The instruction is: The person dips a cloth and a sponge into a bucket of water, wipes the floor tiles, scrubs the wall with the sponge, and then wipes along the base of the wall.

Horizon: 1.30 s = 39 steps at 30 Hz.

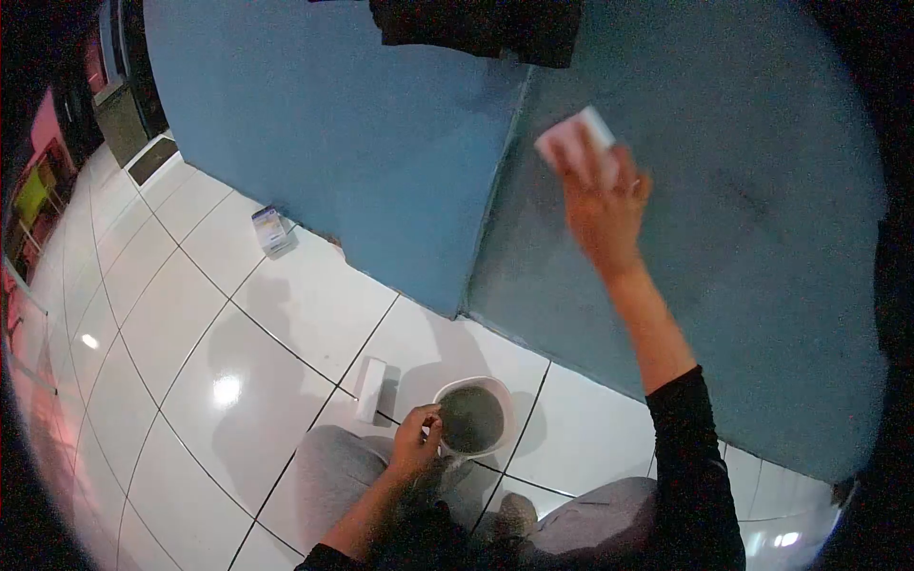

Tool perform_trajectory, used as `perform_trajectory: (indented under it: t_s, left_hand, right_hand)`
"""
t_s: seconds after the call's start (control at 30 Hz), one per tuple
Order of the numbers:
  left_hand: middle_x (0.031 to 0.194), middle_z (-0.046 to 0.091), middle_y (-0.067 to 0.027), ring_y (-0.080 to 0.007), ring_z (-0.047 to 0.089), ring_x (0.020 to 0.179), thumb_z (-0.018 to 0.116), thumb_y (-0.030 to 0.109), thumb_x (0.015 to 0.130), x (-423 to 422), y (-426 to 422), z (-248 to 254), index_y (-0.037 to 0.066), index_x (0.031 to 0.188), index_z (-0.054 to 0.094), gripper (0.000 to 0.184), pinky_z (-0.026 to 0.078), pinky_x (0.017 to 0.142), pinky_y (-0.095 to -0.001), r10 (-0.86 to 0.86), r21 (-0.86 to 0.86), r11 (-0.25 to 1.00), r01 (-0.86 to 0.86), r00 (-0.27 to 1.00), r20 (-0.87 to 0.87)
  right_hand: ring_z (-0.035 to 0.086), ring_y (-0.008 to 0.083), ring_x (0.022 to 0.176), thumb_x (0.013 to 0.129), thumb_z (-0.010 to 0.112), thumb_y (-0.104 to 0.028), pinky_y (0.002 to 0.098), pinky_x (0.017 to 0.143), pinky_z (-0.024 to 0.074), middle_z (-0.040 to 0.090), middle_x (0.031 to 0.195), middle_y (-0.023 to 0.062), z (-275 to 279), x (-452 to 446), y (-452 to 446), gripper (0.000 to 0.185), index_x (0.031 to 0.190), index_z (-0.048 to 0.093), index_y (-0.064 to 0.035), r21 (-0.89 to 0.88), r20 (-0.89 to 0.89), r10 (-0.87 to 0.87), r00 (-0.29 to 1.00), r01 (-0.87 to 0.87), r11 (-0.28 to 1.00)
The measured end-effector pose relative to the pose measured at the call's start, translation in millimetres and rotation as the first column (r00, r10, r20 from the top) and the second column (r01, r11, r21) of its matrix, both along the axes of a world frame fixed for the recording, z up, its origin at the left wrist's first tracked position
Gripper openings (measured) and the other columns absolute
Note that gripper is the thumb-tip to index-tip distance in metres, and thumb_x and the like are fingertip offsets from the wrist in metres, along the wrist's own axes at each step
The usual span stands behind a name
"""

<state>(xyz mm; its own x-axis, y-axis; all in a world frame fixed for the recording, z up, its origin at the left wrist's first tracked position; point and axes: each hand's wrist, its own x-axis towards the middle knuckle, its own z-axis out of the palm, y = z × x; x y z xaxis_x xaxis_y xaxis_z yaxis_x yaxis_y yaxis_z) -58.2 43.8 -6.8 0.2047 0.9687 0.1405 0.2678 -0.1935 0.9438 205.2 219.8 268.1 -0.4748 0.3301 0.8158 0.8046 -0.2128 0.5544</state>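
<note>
My right hand (602, 195) grips a white sponge (579, 133) from below, up against the painted wall (743, 124); hand and sponge are slightly blurred. Lower down, my left hand (417, 440) is at the left rim of a white container (506, 404), its fingers curled together. Whether they pinch the rim or something small is unclear. Murky grey-green water (471, 419) fills much of the container, which stands on the tiled floor between my legs. Just left of it, a white rectangular block (371, 390) stands on the tiles.
A blue wall face (343, 124) meets the darker grey-blue one at a vertical corner. A small printed box (270, 231) stands on the floor by its base. Dark cloth (476, 24) hangs at the top. My grey-clad knees (600, 519) are close to the container.
</note>
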Motion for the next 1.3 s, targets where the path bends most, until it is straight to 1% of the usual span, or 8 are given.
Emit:
perform_trajectory:
  t_s: [0.27, 0.33, 0.53, 0.63, 0.83, 0.93, 1.13, 1.3]
  left_hand:
    - [0.091, 0.059, -0.0104, -0.0190, 0.059, 0.080, 0.055, 0.011, 0.086, -7.1, -2.1, 9.6, 0.003, 0.110, 0.053, 0.025, 0.047, 0.058, -0.0298, 0.022, 0.036, 0.999, -0.022, 1.000, -0.008]
    - [0.092, 0.058, -0.0105, -0.0189, 0.059, 0.080, 0.055, 0.011, 0.086, -7.7, -2.2, 9.1, 0.003, 0.110, 0.052, 0.026, 0.047, 0.059, -0.0297, 0.007, 0.018, 1.000, -0.007, 1.000, -0.026]
    - [0.092, 0.057, -0.0087, -0.0175, 0.058, 0.081, 0.056, 0.011, 0.085, -4.2, -2.7, 3.5, 0.004, 0.114, 0.051, 0.030, 0.047, 0.059, -0.0291, -0.043, -0.049, 0.998, 0.044, 0.999, 0.018]
    - [0.091, 0.057, -0.0081, -0.0167, 0.058, 0.081, 0.056, 0.011, 0.085, -1.3, 0.2, 1.8, 0.004, 0.114, 0.051, 0.030, 0.047, 0.057, -0.0276, -0.034, -0.020, 0.999, 0.034, 0.999, 0.006]
    - [0.094, 0.057, -0.0082, -0.0166, 0.058, 0.081, 0.056, 0.011, 0.086, -4.7, -1.4, 6.4, 0.005, 0.113, 0.052, 0.028, 0.047, 0.058, -0.0273, -0.022, -0.008, 1.000, 0.022, 1.000, 0.015]
    - [0.094, 0.057, -0.0089, -0.0173, 0.058, 0.081, 0.055, 0.011, 0.086, -4.9, -0.4, 0.9, 0.005, 0.114, 0.051, 0.029, 0.047, 0.061, -0.0287, -0.011, -0.044, 0.999, 0.011, 1.000, -0.007]
    - [0.093, 0.058, -0.0097, -0.0189, 0.058, 0.082, 0.055, 0.014, 0.086, -2.6, -2.5, -3.7, 0.005, 0.115, 0.050, 0.031, 0.047, 0.063, -0.0306, -0.062, -0.048, 0.997, 0.063, 0.998, 0.019]
    - [0.090, 0.058, -0.0096, -0.0189, 0.058, 0.081, 0.056, 0.014, 0.086, -3.1, 1.2, -3.5, 0.004, 0.115, 0.050, 0.031, 0.048, 0.063, -0.0302, -0.084, -0.050, 0.995, 0.082, 0.996, -0.029]
  right_hand:
    - [0.037, 0.0264, 0.116, 0.080, 0.051, -0.020, 0.0482, 0.089, 0.0364, 0.033, 0.139, 0.0006, -190.3, 42.5, -24.8, 0.049, 0.129, 0.042, -0.0235, -0.558, 0.409, 0.221, 0.885, 0.051, 0.828]
    - [0.037, 0.0260, 0.117, 0.080, 0.051, -0.020, 0.0491, 0.091, 0.0353, 0.033, 0.140, 0.0004, -180.0, 42.5, -22.3, 0.050, 0.129, 0.042, -0.0236, -0.578, 0.460, 0.253, 0.851, 0.071, 0.813]
    - [0.035, 0.0281, 0.115, 0.080, 0.053, -0.018, 0.0482, 0.089, 0.0304, 0.030, 0.142, -0.0037, -19.6, 42.6, -16.1, 0.054, 0.130, 0.042, -0.0316, -0.064, 0.045, 0.021, 0.999, -0.018, 0.998]
    - [0.036, 0.0279, 0.112, 0.084, 0.053, -0.018, 0.0444, 0.082, 0.0309, 0.035, 0.138, -0.0001, -20.8, 32.2, -21.4, 0.046, 0.128, 0.045, -0.0280, -0.025, 0.025, 0.014, 1.000, -0.014, 1.000]
    - [0.035, 0.0260, 0.114, 0.080, 0.056, -0.017, 0.0488, 0.087, 0.0344, 0.033, 0.139, -0.0049, -186.0, 57.8, -37.6, 0.052, 0.129, 0.044, -0.0286, -0.506, 0.131, 0.181, 0.975, -0.091, 0.858]
    - [0.034, 0.0253, 0.114, 0.080, 0.056, -0.018, 0.0472, 0.086, 0.0354, 0.034, 0.136, -0.0065, -167.2, 64.0, -51.1, 0.052, 0.129, 0.043, -0.0279, -0.598, 0.270, 0.189, 0.944, 0.011, 0.801]
    - [0.034, 0.0289, 0.117, 0.079, 0.055, -0.018, 0.0482, 0.087, 0.0307, 0.032, 0.140, -0.0038, -12.7, 49.8, -38.6, 0.051, 0.128, 0.046, -0.0315, -0.058, 0.029, -0.028, 0.999, 0.029, 0.998]
    - [0.033, 0.0307, 0.118, 0.080, 0.055, -0.020, 0.0492, 0.089, 0.0306, 0.032, 0.141, -0.0035, -68.2, 58.3, -22.0, 0.051, 0.128, 0.045, -0.0320, -0.142, 0.014, -0.016, 1.000, 0.018, 0.990]
